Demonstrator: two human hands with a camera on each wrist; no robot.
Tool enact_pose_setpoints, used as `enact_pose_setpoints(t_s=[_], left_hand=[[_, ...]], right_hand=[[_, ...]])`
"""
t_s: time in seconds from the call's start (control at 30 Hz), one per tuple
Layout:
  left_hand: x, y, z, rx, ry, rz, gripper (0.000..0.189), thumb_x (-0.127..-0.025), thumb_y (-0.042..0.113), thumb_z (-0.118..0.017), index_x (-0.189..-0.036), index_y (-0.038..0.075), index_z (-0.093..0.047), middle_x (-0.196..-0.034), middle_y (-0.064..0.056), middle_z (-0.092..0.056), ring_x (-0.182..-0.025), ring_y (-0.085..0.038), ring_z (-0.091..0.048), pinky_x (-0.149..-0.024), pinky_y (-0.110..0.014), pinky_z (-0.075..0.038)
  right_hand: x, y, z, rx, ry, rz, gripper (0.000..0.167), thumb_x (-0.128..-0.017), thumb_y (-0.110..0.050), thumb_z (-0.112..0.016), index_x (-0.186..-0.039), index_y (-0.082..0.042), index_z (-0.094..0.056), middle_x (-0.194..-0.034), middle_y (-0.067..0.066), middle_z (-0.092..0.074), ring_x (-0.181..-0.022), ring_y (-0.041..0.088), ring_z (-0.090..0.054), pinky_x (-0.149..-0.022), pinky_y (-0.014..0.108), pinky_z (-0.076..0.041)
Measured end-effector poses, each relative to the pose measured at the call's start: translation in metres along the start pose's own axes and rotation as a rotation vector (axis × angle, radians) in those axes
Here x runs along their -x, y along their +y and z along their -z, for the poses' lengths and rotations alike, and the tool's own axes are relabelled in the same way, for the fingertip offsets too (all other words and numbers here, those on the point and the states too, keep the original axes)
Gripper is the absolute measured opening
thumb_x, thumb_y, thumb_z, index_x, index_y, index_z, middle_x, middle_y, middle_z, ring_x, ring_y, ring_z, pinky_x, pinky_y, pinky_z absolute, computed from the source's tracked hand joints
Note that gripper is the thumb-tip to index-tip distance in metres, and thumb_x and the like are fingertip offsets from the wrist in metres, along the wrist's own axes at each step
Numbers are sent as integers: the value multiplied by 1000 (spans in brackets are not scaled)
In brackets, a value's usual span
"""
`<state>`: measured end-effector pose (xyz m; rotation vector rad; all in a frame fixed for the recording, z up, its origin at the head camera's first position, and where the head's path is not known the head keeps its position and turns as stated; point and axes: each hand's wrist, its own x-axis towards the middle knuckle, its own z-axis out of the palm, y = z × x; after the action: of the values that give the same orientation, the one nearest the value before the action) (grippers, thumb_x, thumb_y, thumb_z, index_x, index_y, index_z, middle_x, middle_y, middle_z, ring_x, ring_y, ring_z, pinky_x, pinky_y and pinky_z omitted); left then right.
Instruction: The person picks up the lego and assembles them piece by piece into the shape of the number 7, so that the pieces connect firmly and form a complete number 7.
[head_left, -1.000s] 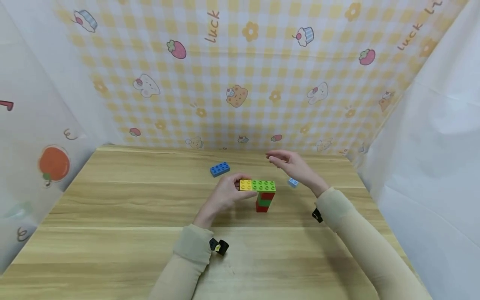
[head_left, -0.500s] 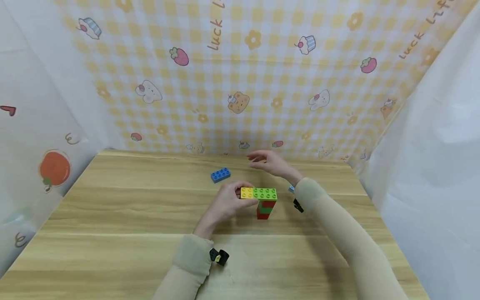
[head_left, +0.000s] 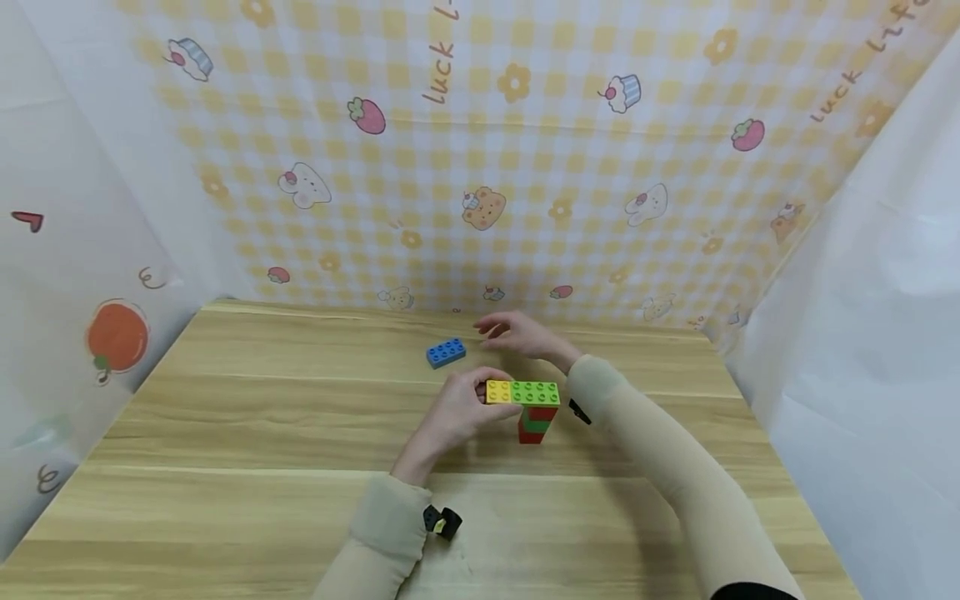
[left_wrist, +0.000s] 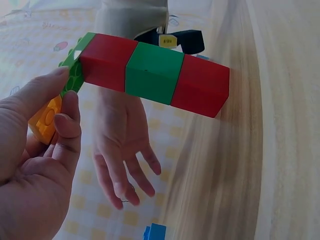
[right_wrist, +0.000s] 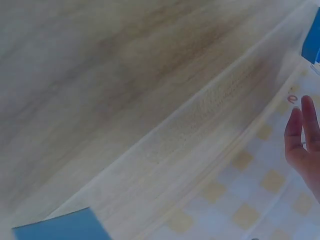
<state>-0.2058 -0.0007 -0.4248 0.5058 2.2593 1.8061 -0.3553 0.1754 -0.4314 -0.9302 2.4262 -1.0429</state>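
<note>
My left hand [head_left: 456, 410] pinches the left end of a toy-brick build between thumb and fingers. Across its top lie a yellow brick [head_left: 498, 392] and a lime-green brick [head_left: 535, 393], end to end. Below the lime one, the left wrist view shows a column: a red brick [left_wrist: 107, 60], a green brick [left_wrist: 154, 72] and another red brick [left_wrist: 201, 85]. Behind this build my right hand [head_left: 521, 336] is in the air, holding nothing, fingers loosely extended toward a blue brick [head_left: 446, 352]. That studded brick lies on the table, a short way beyond the fingertips.
A wooden table [head_left: 262, 425] carries everything, with a checked cloth [head_left: 420, 167] hanging at its back edge. White sheets [head_left: 862, 292] hang at both sides. In the right wrist view a flat light-blue piece [right_wrist: 65, 227] shows at the lower left.
My right hand has moved left and slightly lower, nearer the blue brick. Its forearm now covers the light-blue brick in the head view. My left hand keeps its hold on the build.
</note>
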Motion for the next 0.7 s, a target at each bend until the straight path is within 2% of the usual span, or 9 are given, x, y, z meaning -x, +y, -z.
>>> enact_pose_setpoints(t_s=[0.2,0.4,0.6,0.7], left_hand=[[4,0,0,16,-1,9,39,-83,22,-80,-117,8,-65,-100,-4,-66,-83,-16,-65,-69,-30,-54],[7,2,-2,12,-8,5,37,-83,21,-80,-115,8,-66,-98,-2,-67,-81,-16,-64,-69,-29,-54],[7,0,-3,10,1,-21,36,-83,21,-80,-113,8,-66,-96,-2,-67,-80,-15,-63,-67,-28,-53],[7,0,-2,19,0,-21,36,-83,22,-80,-114,8,-66,-96,-2,-68,-80,-15,-64,-67,-28,-53]], right_hand=[[-12,2,-9,40,-36,-27,47,-94,-17,-68,-136,-2,-55,-128,15,-60,-112,26,-58,-96,40,-47],[-21,8,-19,113,-85,3,50,-93,-20,-69,-138,-5,-53,-125,8,-62,-113,22,-57,-97,37,-47],[-33,7,-24,155,-80,-1,54,-89,-23,-75,-137,-9,-56,-116,2,-63,-106,17,-57,-94,34,-46],[-38,7,-27,193,-92,16,51,-88,-25,-75,-134,-9,-58,-110,0,-63,-99,14,-57,-88,30,-47]])
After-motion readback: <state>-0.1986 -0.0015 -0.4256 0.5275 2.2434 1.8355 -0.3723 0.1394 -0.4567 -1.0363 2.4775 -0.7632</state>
